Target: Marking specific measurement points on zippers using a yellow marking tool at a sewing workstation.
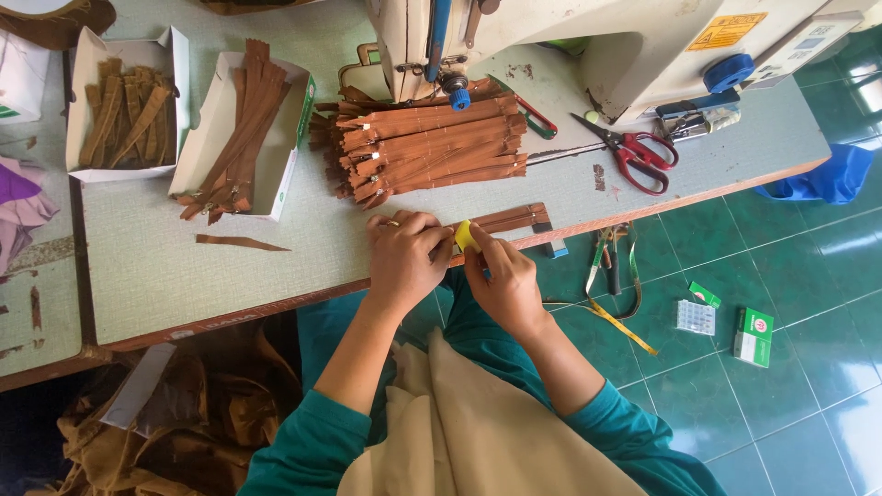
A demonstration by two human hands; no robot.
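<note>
Between both hands' fingers [432, 241], yellow chalk [466, 236]

Table [165, 266]: matt pale laminate, scuffed, with a worn wooden edge. Zipper strips [432, 147], centre: brown woven cloth tape. Boxes [276, 174], upper left: white cardboard. Scissors [634, 152]: bright metal blades, glossy red plastic handles. Sewing machine [597, 46]: smooth cream enamel. Floor [808, 276]: glossy green tile.

Two open white cardboard boxes [87, 96] [276, 174] sit on the table's left part, each holding brown strips. A yellow label [726, 30] is stuck on the cream sewing machine. On the green tiled floor lie a small green-and-white packet [753, 336] and a clear plastic case [695, 317].
</note>
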